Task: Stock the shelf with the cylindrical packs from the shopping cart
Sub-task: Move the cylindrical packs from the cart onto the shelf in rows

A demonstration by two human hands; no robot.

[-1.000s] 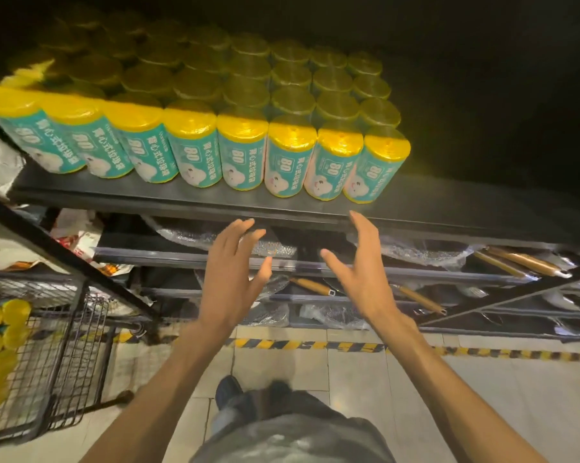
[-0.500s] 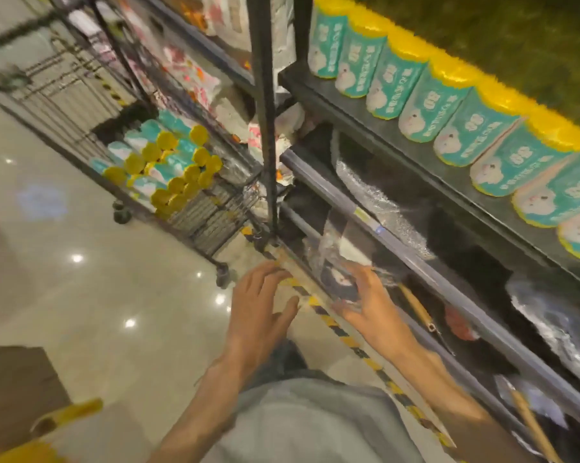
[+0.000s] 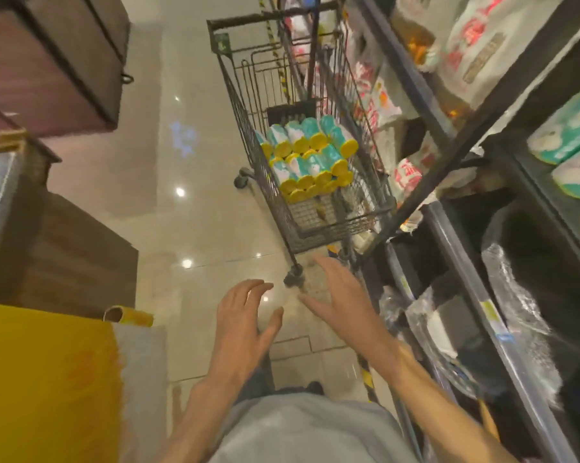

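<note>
shelf [image 3: 462, 235] packs [image 3: 569, 135] cropped, hands [image 3: 295, 315] blurred

Pack labels [image 3: 310, 158] in the cart [image 3: 332, 225] — too blurred to read; shelf packs [image 3: 569, 135] cut by the right edge.

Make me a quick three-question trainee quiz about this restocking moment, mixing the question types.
1. True or false: the left hand is holding a pack.
2. Where do the cylindrical packs that are not yet stocked lie? A) on the floor B) in the shopping cart C) on the brown cabinet
3. What colour are the packs' caps?

Key:
1. False; both it and the right hand are empty, fingers spread.
2. B
3. Yellow
</note>
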